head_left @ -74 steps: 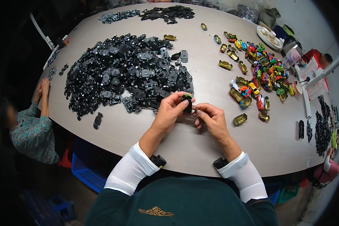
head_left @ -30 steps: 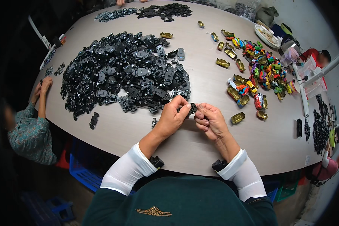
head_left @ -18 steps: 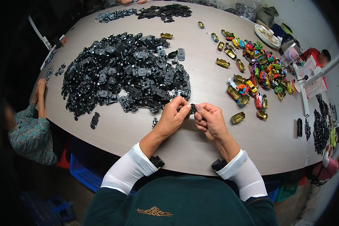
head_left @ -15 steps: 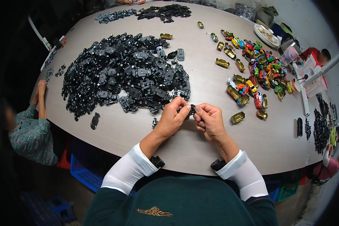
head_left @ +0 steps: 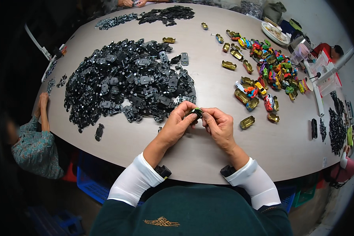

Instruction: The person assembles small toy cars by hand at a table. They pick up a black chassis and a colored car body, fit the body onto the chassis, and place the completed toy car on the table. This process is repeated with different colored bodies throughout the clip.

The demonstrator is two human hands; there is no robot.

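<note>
I have both hands meeting just below the centre of the round grey table (head_left: 208,157). My left hand (head_left: 177,125) and my right hand (head_left: 218,125) are both pinched on one small toy car (head_left: 195,113), dark with a green-yellow edge, held between the fingertips of the two hands just above the tabletop. Most of it is hidden by my fingers, so I cannot tell which way up it sits.

At about ten o'clock from the hands, close by, spreads the big heap of black toy car chassis (head_left: 126,82). A lone black chassis (head_left: 99,131) lies at nine o'clock, well apart. At three o'clock, near my right hand, rests a gold toy car body (head_left: 247,122). Further out toward two o'clock is the pile of coloured toy car bodies (head_left: 269,67). At the table's nine o'clock edge another person's hand (head_left: 43,100) rests on the rim.
</note>
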